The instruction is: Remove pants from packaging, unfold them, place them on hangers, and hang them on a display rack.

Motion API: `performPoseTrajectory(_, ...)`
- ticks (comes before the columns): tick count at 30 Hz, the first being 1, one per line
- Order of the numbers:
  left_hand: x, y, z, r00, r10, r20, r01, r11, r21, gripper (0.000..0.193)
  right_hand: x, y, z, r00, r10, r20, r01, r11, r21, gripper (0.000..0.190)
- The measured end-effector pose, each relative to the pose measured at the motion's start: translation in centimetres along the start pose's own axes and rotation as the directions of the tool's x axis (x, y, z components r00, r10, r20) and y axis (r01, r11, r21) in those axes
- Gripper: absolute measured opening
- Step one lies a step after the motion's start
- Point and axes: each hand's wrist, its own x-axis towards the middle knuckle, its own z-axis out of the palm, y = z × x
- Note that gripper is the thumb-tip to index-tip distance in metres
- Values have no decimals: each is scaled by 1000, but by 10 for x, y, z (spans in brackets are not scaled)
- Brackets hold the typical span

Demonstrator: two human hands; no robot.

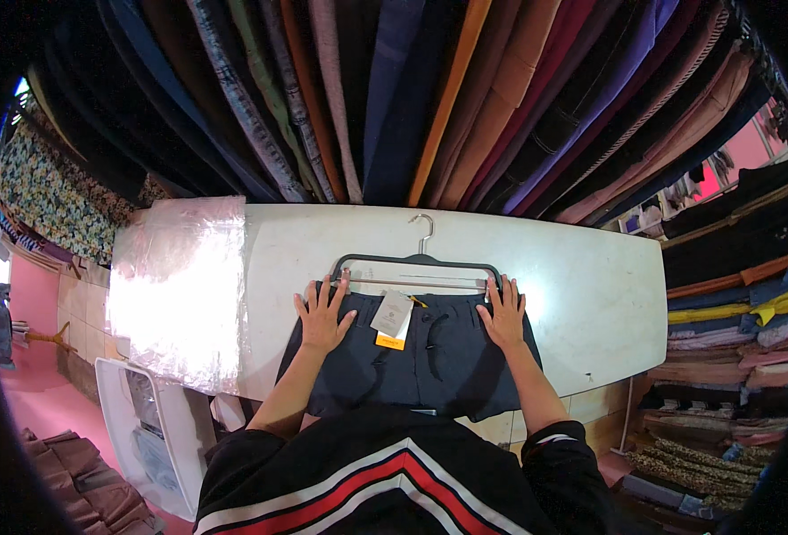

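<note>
Dark navy shorts (461,361) with a drawstring lie on a white table, their lower edge reaching its front near my body. A black clothes hanger (422,259) with a metal hook and clip bar is at their waistband. My left hand (323,321) rests flat with fingers spread on the waistband's left end, fingertips by the left clip. On the right end lies my right hand (503,313), fingers spread beside the other clip. A grey paper tag (392,312) and a white and orange tag (394,336) hang at the waist and bear writing.
Clear plastic bags (180,294) are stacked on the left of the white table (601,301). Trousers (394,100) hang in a row along its far edge. Folded clothes (735,314) are piled at the right. A white plastic bin (116,428) stands at lower left, near brown garments (89,481).
</note>
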Motion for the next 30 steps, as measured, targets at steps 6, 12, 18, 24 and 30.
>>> performPoseTrajectory(6,-5,-9,8,981,-61,-187,0,951,-309,68,26,-60,-14,974,-109,-197,130,986,101,76)
performPoseTrajectory(12,6,-19,10,919,-322,-227,153,822,-548,58,105,-181,3,878,-477,27,415,789,453,71)
performPoseTrajectory(18,31,-45,-2,947,-265,180,319,720,-616,42,148,-241,24,809,-433,397,278,878,389,65)
performPoseTrajectory(24,34,-58,-2,949,-209,235,315,655,-687,35,178,-246,32,640,-537,549,278,829,486,60)
performPoseTrajectory(30,36,-67,-4,921,-104,376,377,488,-787,25,192,-251,1,419,-428,800,90,897,433,33)
